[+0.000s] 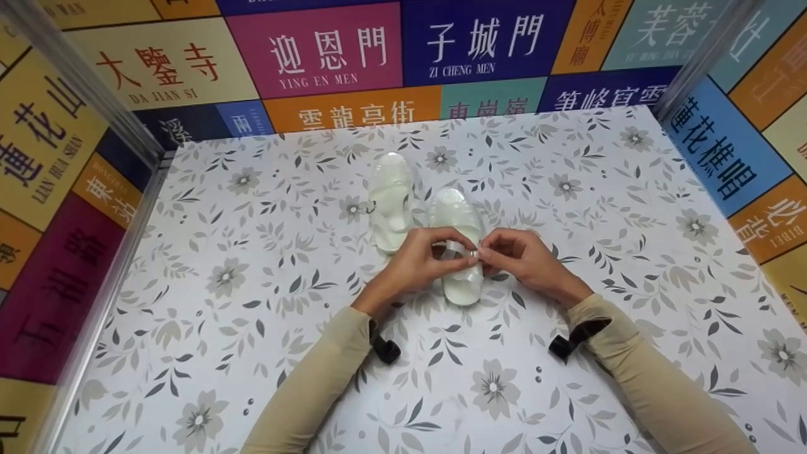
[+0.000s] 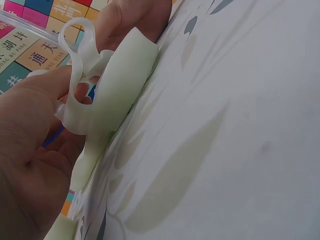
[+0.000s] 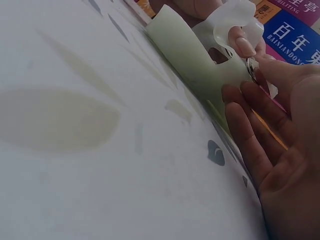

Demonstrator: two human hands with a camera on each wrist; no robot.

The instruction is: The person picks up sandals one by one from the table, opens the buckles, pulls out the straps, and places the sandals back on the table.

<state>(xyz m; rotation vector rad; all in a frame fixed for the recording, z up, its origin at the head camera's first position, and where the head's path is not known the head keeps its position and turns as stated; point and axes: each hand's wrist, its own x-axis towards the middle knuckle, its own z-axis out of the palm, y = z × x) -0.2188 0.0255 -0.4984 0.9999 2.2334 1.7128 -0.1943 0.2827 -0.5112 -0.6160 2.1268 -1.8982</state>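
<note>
Two pale greenish-white sandals lie on the table; the nearer sandal (image 1: 465, 291) is between the hands. Reaching across this sandal from the left, the left hand (image 1: 413, 255) pinches its translucent strap (image 1: 451, 250) by the far side. The right hand (image 1: 522, 255) meets it there, thumb and forefinger pinching at a small metal buckle (image 3: 250, 69). In the right wrist view, its other fingers curve beside the sole (image 3: 180, 45). A looped strap part (image 2: 75, 50) stands up over the sandal in the left wrist view. The strap end is partly hidden by fingers.
The other sandal (image 1: 391, 173) rests to the left and slightly farther back, with an open-looking metal buckle (image 1: 371, 207) at its side. A floral-patterned cover (image 1: 302, 353) lies over the table. Colourful lettered panels (image 1: 328, 50) border the back and sides.
</note>
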